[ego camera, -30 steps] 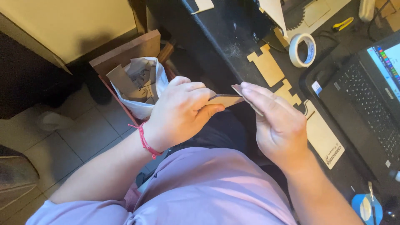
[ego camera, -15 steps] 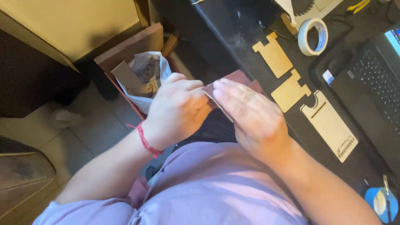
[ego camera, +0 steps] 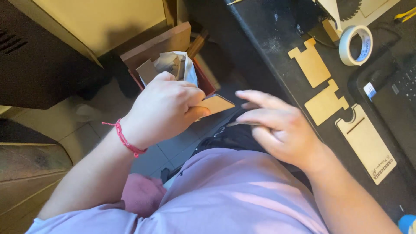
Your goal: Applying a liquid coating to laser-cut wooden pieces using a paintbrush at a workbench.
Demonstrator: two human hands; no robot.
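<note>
The left hand (ego camera: 167, 106) is closed around one thin wooden piece (ego camera: 215, 104), thumb on top, and holds it above the floor, left of the dark surface (ego camera: 277, 47). Only the right end of this piece shows; the rest is hidden inside the fist. The right hand (ego camera: 277, 125) is just beside it, with the fingers stretched out and loose; it grips nothing, and a small gap stays between its fingertips and the piece.

On the surface lie three flat wooden cut-outs: two notched ones (ego camera: 310, 63) (ego camera: 326, 104) and one longer plate (ego camera: 368, 145) with a slot. One roll of tape (ego camera: 356, 44) stands far on the right. A laptop (ego camera: 396, 86) is cut off by the right edge.

Far behind the left hand, one box (ego camera: 162, 45) on the floor holds crumpled paper (ego camera: 177, 65); what else is inside is hard to see. One red bracelet (ego camera: 125, 139) is on the left wrist.
</note>
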